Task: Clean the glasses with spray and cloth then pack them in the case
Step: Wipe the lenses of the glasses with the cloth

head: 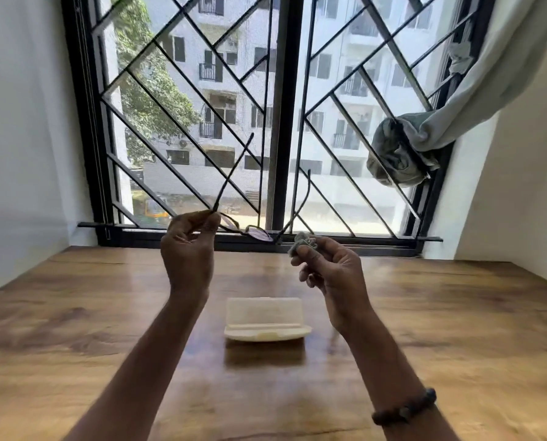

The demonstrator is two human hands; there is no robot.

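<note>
Left hand [189,249]: raised above the table [74,313], fingers curled. Thumb and fingertips pinch one outer end of the glasses [261,234], at the corner where a temple arm joins the frame.

Glasses: held in the air, clear of the table. The frame runs from the left hand's fingertips toward the right hand [326,268] and slopes slightly downward. Both temple arms are unfolded and point up and away toward the window [281,122]. The lenses are thin-rimmed; the one further from the left hand shows a faint tint.

Right hand: raised at about the same height, fingers curled. Thumb and fingers grip a crumpled grey cloth [302,241], which bunches out at the fingertips. The cloth sits just beside the free end of the frame; contact between the two cannot be confirmed. A beaded bracelet [405,409] is on the right wrist.

Case [265,319]: pale, open, lid standing upright at the back. It rests on the wooden table between the two forearms, below both hands and well apart from the glasses.

Surroundings: a dark grille covers the window, and a knotted curtain [399,154] hangs at its right side.
</note>
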